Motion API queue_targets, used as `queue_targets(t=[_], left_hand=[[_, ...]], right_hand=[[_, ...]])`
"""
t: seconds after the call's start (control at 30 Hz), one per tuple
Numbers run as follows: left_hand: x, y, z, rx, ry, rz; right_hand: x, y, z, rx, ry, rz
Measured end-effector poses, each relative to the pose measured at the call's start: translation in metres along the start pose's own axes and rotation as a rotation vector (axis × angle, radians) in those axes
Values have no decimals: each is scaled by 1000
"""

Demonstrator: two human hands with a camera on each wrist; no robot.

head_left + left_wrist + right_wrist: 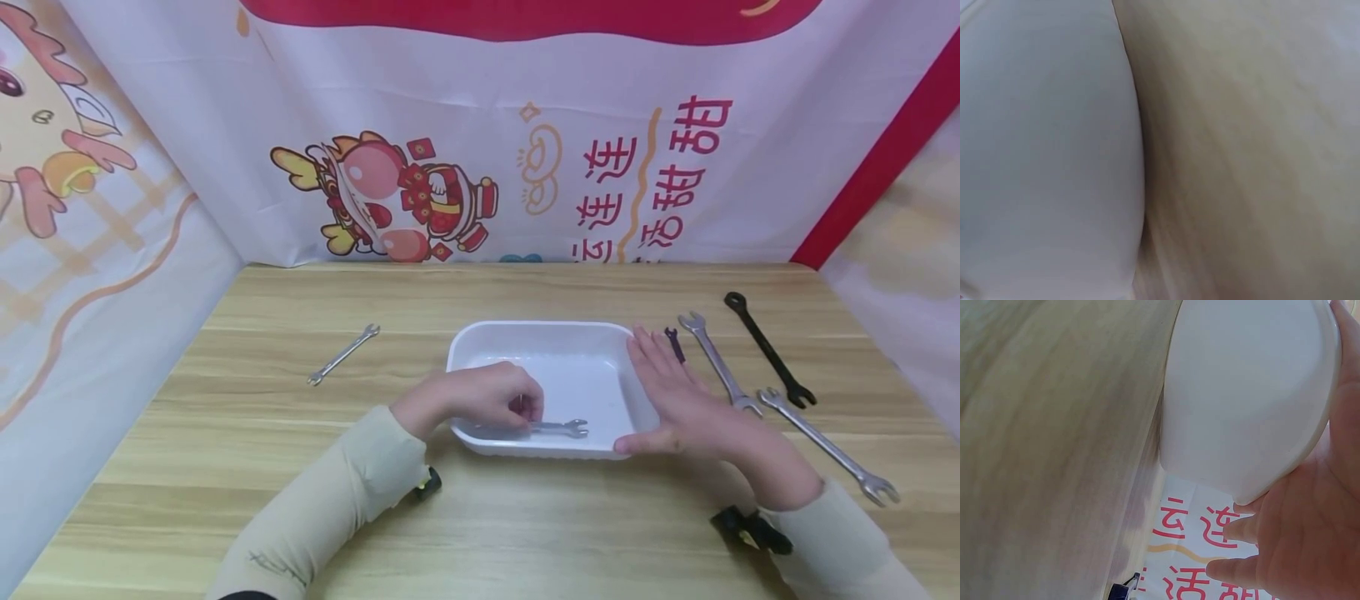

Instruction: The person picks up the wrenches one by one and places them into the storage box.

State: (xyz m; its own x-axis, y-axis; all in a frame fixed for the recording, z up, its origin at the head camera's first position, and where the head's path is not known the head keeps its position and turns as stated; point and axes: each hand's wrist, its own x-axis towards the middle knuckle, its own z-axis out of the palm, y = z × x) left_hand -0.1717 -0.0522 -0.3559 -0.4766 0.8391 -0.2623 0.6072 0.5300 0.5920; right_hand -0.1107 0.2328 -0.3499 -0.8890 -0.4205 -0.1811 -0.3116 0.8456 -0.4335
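A white plastic tray stands on the wooden table in front of me. My left hand reaches over its left side, fingers curled, and pinches one end of a small silver open-end wrench. The wrench's free jaw end points right, low inside the tray near its front wall; the gripped end is hidden by the fingers. My right hand rests on the tray's right rim with its fingers straight. In the right wrist view that palm lies along the outside of the white rim.
Another small silver wrench lies left of the tray. To the right are a tiny dark wrench, a silver wrench, a long black wrench and another silver wrench. Printed cloth hangs behind the table.
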Motion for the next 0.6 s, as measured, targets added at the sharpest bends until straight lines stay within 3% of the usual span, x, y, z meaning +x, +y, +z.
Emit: queue_targets(t=[0.6], left_hand=[[0, 1, 1, 12, -9, -54]], right_hand=[[0, 1, 0, 9, -3, -2]])
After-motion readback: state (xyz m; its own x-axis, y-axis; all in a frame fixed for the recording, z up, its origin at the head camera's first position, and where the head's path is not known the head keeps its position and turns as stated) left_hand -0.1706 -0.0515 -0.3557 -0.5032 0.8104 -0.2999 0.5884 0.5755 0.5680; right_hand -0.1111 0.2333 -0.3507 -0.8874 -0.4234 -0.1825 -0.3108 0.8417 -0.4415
